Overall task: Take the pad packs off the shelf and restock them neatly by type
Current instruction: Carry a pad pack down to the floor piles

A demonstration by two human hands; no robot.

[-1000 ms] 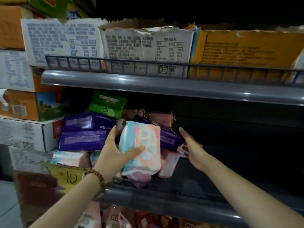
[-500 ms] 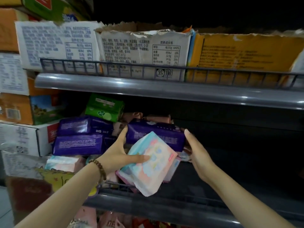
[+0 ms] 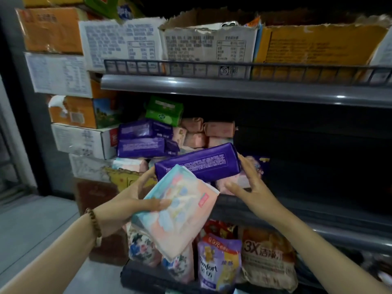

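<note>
My left hand grips a pastel pink-and-blue pad pack, held tilted in front of the middle shelf. A purple pad pack is lifted off the pile; my right hand holds its right end, and my left fingers touch its left end. On the shelf behind lie two stacked purple packs, a green pack on top, and several pink packs. A pastel pack lies at the lower left of the pile.
Cardboard cartons fill the top shelf behind a wire rail. More cartons are stacked at the left. The right half of the middle shelf is dark. Refill pouches and bags stand on the shelf below.
Both hands have drawn back from the pile. The pastel pack has come down and toward me in my left hand, and the purple pack has been lifted off the heap by my right hand.
</note>
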